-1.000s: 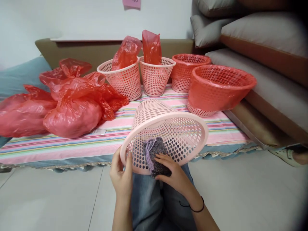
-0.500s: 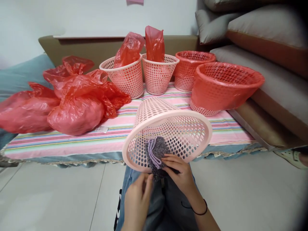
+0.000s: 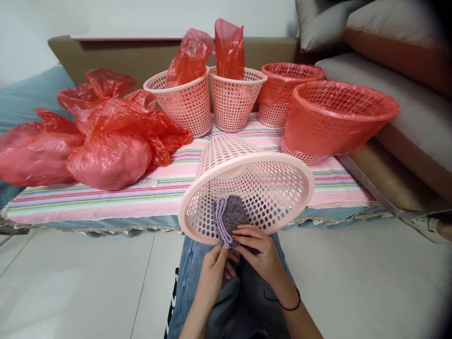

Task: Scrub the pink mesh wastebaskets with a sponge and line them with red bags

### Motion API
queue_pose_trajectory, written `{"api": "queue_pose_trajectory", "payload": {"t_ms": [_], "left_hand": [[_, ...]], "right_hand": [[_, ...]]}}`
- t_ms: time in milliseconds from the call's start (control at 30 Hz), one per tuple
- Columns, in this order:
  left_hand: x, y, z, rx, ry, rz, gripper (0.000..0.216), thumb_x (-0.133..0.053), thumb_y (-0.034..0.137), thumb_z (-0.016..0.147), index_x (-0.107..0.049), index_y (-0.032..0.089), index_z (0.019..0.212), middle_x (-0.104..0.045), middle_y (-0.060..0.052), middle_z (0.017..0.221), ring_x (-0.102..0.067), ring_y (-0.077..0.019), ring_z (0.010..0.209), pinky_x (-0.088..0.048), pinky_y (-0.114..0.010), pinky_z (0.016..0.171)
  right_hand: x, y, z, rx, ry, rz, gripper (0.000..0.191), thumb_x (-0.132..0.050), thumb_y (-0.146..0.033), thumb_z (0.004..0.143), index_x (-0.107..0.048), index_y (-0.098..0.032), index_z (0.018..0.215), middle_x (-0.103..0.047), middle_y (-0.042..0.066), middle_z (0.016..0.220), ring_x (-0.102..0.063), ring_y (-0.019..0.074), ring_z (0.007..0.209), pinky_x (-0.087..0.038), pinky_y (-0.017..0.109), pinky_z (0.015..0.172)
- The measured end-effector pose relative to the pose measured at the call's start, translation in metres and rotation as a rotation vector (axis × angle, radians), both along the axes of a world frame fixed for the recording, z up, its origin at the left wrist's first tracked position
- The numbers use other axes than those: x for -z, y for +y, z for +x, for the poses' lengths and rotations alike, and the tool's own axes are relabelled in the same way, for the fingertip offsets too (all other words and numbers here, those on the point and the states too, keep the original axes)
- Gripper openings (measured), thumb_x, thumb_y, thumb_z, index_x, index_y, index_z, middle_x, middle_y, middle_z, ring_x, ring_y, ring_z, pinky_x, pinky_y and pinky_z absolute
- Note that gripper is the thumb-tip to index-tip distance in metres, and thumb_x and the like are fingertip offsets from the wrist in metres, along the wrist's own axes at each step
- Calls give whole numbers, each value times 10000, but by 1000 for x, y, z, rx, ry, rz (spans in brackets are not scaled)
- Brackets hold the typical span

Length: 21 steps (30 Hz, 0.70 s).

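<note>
A dark grey, speckled cloth with lilac edging (image 3: 233,214) is folded up in front of the mouth of a pale pink plastic mesh basket (image 3: 259,160). That basket lies tipped on its side, its opening facing me and its rim above my knees. From the right, my right hand (image 3: 259,252) grips the cloth, fingers along its lower right side. My left hand (image 3: 216,268) pinches the cloth's bottom corner between thumb and fingers. Whether the cloth is a sock, a glove or a rag, I cannot tell.
Several knotted red plastic bags (image 3: 109,160) lie to the left on the striped cover (image 3: 169,188). Behind stand two pink baskets (image 3: 231,106) with red bags inside. Red-lined baskets (image 3: 325,127) stand at the right, beside stacked cushions (image 3: 399,94). A person's shoe (image 3: 423,228) shows far right.
My left hand has moved up and right and now holds the cloth's lower corner. The cloth's dark hanging end is tucked up. The view has tilted slightly downward.
</note>
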State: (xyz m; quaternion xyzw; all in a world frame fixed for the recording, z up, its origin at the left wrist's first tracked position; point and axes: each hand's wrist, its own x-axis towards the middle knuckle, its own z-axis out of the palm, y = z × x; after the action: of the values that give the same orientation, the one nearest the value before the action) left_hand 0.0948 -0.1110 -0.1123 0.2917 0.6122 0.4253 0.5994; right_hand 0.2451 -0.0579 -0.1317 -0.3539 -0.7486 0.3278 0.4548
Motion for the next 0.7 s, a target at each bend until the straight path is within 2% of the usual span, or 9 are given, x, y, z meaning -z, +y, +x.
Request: {"api": "queue_pose_trajectory", "payload": {"t_ms": [100,367,500,600,700], "left_hand": [[-2,-1,0,-10,-19,-21,617,-506,773,731,-604,172,629,-667,-52,610,-575,-132,435,-409,-234,429],[0,-2,-6,16,-23,24,533,-616,699,723,-633,168,685,-687,-43,650,-584,-137,473,-433,-240,455],[2,-4,-6,8,-20,8,559,-540,713,782,-656,174,688,-698,-60,658,-596,-156,492,-450,-261,470],[2,-4,-6,34,14,21,561,-570,729,755,-643,176,699,-695,-56,658,-589,-155,490,-445,-262,474],[5,-2,-7,77,74,43,555,-582,725,736,-600,172,694,-674,-45,638,-572,-145,487,-432,-255,480]], "right_hand": [[-2,-2,-3,-5,-8,-29,196,-730,-223,852,-777,-280,1034,-760,54,1070,-668,236,1067,-545,436,968],[-5,-1,-5,-23,-6,-101,152,-692,-233,886,-770,-264,1013,-751,54,1057,-656,221,1058,-523,405,970],[-10,0,-5,-53,-23,-162,128,-633,-215,920,-758,-237,901,-734,48,949,-664,194,942,-531,353,870],[-13,7,-8,-72,-82,-205,122,-625,-183,902,-718,-220,834,-698,32,868,-651,183,871,-521,334,816],[-15,22,-15,-79,-151,-244,137,-593,-169,894,-695,-207,975,-683,46,926,-642,182,843,-535,339,799]]}}
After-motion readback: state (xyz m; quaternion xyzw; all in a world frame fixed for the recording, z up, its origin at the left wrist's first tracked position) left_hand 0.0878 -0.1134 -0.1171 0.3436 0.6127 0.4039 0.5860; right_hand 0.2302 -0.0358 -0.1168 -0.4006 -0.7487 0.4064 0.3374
